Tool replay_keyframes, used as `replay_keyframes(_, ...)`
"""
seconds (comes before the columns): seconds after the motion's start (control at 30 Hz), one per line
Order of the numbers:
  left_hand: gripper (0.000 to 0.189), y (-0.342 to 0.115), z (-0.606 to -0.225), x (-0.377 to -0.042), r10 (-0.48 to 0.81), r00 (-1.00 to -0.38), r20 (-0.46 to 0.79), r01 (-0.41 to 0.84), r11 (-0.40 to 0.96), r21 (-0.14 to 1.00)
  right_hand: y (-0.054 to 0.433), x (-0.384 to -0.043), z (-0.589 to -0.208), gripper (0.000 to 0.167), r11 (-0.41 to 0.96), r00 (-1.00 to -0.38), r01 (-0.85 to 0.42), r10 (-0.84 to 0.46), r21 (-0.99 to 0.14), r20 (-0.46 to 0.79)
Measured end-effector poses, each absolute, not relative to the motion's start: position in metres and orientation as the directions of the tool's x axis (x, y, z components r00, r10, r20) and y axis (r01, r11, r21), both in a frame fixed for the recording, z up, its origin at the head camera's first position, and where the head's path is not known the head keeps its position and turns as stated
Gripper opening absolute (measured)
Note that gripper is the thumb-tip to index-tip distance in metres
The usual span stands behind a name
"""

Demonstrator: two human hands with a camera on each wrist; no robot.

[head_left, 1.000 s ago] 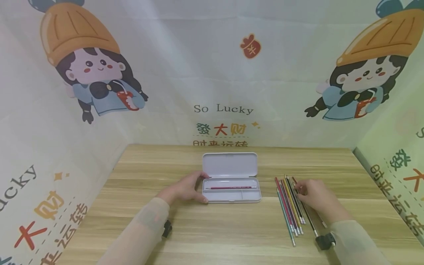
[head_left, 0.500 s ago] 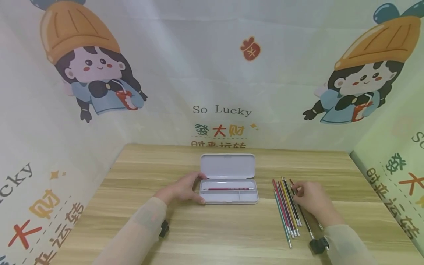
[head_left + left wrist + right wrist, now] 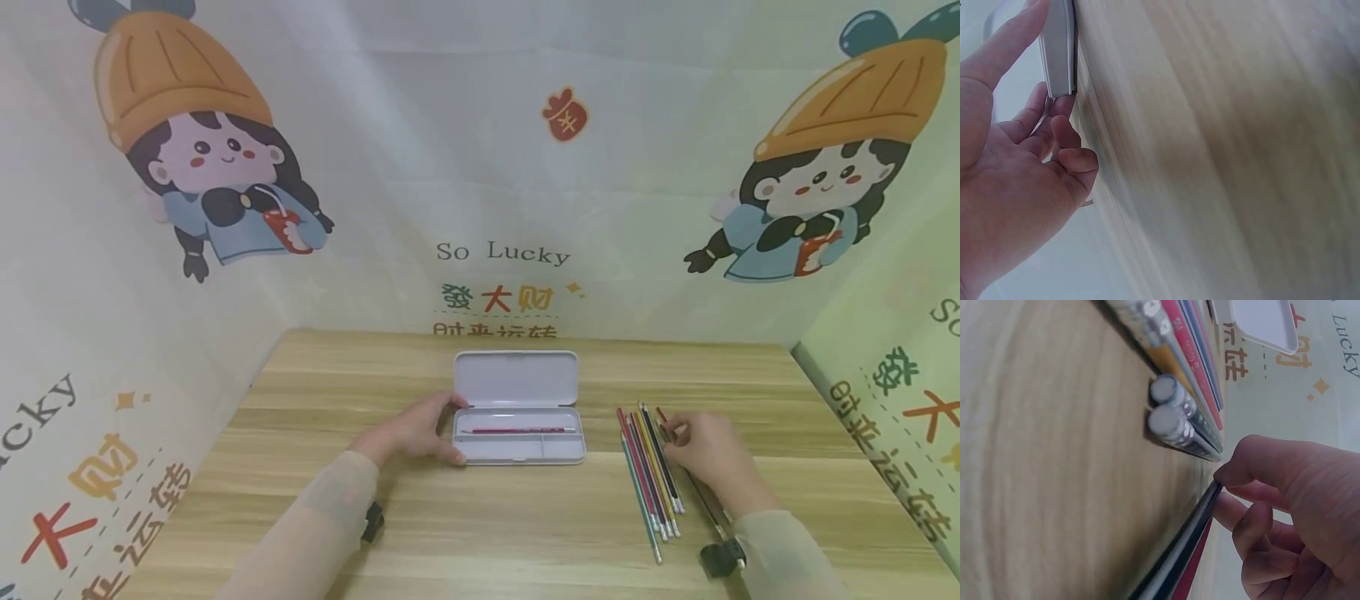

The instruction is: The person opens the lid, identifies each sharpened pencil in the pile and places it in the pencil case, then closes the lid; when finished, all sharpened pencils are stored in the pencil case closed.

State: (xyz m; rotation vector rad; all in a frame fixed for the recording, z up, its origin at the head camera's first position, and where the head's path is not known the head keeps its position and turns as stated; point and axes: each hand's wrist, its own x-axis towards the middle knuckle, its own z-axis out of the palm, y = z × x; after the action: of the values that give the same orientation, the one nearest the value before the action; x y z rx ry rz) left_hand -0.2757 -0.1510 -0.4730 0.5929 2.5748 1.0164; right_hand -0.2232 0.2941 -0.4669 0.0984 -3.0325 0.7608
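An open white pencil case (image 3: 517,461) stands in the middle of the table, its lid tilted back. One red pencil (image 3: 517,431) lies in its long rear compartment. My left hand (image 3: 416,429) grips the case's left end, thumb at the front corner and fingers at the back; the left wrist view shows the case's side between them. To the right, my right hand (image 3: 708,454) pinches a dark striped pencil (image 3: 1182,547) between thumb and index finger, the other fingers curled. A red pencil (image 3: 1192,569) lies right beside the dark one in the right wrist view.
Several pencils, among them a teal pencil (image 3: 642,496) and a yellow pencil (image 3: 654,446), lie side by side just left of the right hand, eraser ends toward me. The wooden table (image 3: 517,533) meets a printed cloth backdrop (image 3: 637,275) behind.
The lower end of the dark pencil in my right hand has swung a little to the right. My left hand stays on the pencil case; the head view has shifted slightly.
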Motion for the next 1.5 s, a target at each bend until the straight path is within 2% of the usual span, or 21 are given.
replay_keyframes(0.6, 0.081, -0.149, -0.471, -0.273, 0.484, -0.866, -0.125, 0.273, 0.666, 0.694, 0.278, -0.217, -0.459, 0.031, 0.898, -0.987, -0.139, -0.095, -0.416, 0.126)
replay_keyframes(0.77, 0.082, -0.149, -0.473, -0.274, 0.480, -0.868, -0.126, 0.271, 0.671, 0.690, 0.271, -0.215, -0.457, 0.026, 0.905, -0.986, -0.156, -0.116, -0.395, 0.124)
replay_keyframes(1.5, 0.081, -0.151, -0.475, -0.276, 0.473, -0.872, -0.121, 0.271, 0.674, 0.687, 0.238, -0.223, -0.458, 0.021, 0.895, -0.962, -0.263, -0.217, -0.361, 0.163)
